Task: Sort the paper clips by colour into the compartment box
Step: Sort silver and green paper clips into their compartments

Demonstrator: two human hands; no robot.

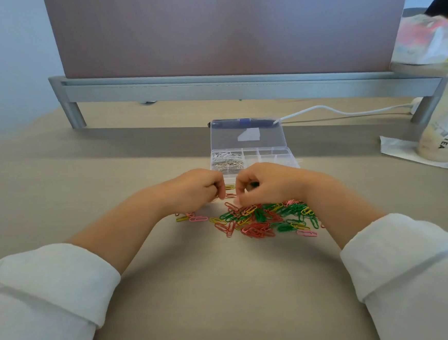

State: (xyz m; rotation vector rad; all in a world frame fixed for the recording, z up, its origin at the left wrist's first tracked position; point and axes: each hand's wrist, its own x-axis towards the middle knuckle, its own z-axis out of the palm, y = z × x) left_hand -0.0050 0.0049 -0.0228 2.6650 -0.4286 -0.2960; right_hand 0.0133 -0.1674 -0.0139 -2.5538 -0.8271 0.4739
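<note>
A loose pile of red, green, yellow and pink paper clips (pixel 264 217) lies on the tan desk just below my hands. Behind them stands the clear compartment box (pixel 283 153) with its lid (pixel 247 135) laid open at the back. White clips (pixel 225 155) fill its far-left compartment and silver clips (pixel 228 165) the one in front of it. My left hand (pixel 195 191) is curled, its fingertips pinching a red clip (pixel 230 195). My right hand (pixel 269 183) is curled too, with green clips (pixel 255 184) showing inside it and its thumb and forefinger reaching down to the pile's edge.
A grey metal riser (pixel 237 87) with a pink-grey panel spans the back of the desk. A white cable (pixel 333 109) runs behind the box. A tea cup (pixel 442 131) stands on a plastic wrapper (pixel 401 150) at the right. A few stray clips (pixel 194 217) lie under my left hand.
</note>
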